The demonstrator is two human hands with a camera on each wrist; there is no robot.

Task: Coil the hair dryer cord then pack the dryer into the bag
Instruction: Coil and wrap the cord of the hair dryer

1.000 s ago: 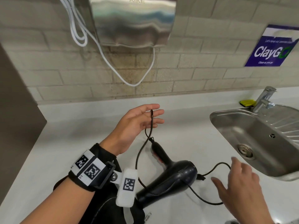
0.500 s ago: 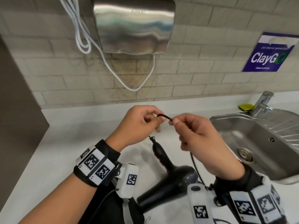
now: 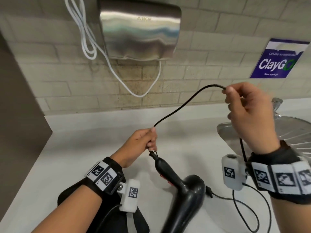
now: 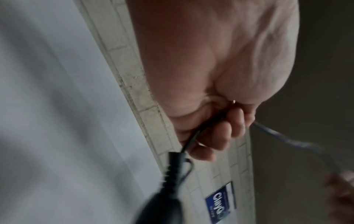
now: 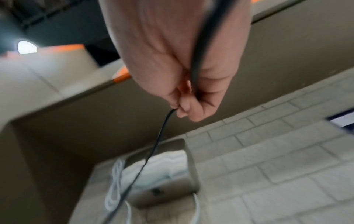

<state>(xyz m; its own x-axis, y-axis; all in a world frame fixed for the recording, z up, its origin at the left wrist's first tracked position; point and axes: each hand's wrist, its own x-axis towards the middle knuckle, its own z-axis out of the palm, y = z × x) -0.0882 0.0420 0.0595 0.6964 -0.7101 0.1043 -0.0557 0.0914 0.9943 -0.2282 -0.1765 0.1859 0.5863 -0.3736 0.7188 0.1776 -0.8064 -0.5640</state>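
The hair dryer (image 3: 183,190) is lying on the white worktop (image 3: 50,157), its cord (image 3: 181,105) arching between both hands. The left hand (image 3: 141,143) is gripping the cord beside the handle, while the right hand (image 3: 249,113) is pinching it higher up.

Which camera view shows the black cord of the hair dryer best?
The head view: the black cord runs from the left hand up to the right hand, then loops loosely on the counter. The left wrist view shows only a blurred piece near the fingers; the right wrist view shows one strand leaving the fist.
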